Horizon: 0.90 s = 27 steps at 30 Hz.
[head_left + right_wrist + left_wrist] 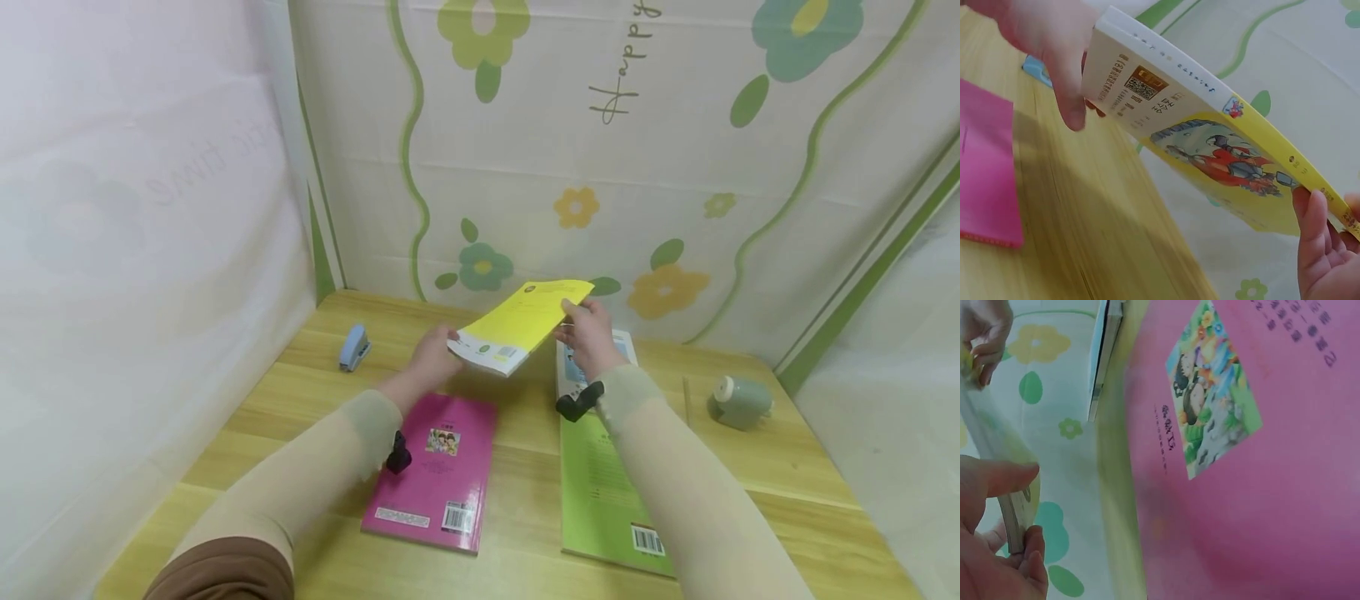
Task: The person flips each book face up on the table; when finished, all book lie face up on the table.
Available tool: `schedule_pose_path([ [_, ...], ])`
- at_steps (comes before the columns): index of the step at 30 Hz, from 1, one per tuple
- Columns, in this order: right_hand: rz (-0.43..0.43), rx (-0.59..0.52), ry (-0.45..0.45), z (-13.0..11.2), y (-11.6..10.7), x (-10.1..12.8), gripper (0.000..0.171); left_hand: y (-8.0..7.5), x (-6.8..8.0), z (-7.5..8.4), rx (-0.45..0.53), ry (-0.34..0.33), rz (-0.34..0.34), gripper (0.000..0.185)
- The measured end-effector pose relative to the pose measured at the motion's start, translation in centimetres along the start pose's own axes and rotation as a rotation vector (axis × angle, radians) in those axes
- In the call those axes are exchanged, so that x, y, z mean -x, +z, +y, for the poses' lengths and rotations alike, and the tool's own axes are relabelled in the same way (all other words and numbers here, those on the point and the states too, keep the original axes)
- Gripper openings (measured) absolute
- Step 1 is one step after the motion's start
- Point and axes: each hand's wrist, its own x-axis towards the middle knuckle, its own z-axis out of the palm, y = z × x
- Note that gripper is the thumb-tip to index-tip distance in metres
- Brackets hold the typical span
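A yellow book [525, 323] hangs in the air above the wooden table [300, 392], tilted, its back cover up. My left hand [433, 354] grips its near left corner, thumb on one face and fingers under it [1016, 506]. At the far right edge my right hand [588, 327] pinches the book [1222, 137]. The right wrist view shows the book's illustrated cover and spine from below. A pink book [438, 471] lies flat under my left forearm. Under my right forearm lies a green book [596, 492], with a white and blue book [570, 371] past it.
A small blue stapler [354, 347] sits at the table's back left. A pale green pencil sharpener [741, 402] stands at the right, a pencil [686, 400] beside it. Flowered cloth walls close in the table behind and at both sides.
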Motion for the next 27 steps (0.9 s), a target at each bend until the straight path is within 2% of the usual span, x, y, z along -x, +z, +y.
schedule_pose_path([
  [3,0.007,-0.035,0.003,-0.2,0.1,0.0,0.043,0.1,0.4,0.4,-0.056,0.028,0.023,0.044],
  [9,0.014,-0.126,-0.022,-0.7,0.5,0.3,0.039,0.1,1.3,1.2,-0.106,0.076,0.051,0.023],
  [14,0.036,-0.147,-0.048,-1.0,0.9,0.5,0.033,0.1,1.7,2.7,-0.152,0.164,0.102,0.019],
  [18,0.060,-0.148,-0.050,-1.1,1.1,0.5,0.033,0.4,2.0,4.2,-0.263,0.298,0.146,0.023],
  [24,0.097,-0.157,-0.059,-1.1,1.4,0.5,0.038,0.6,2.8,6.1,-0.432,0.561,0.240,0.027],
  [27,0.106,-0.157,-0.065,-1.2,1.6,0.6,0.040,0.6,3.2,6.7,-0.496,0.635,0.259,0.024],
])
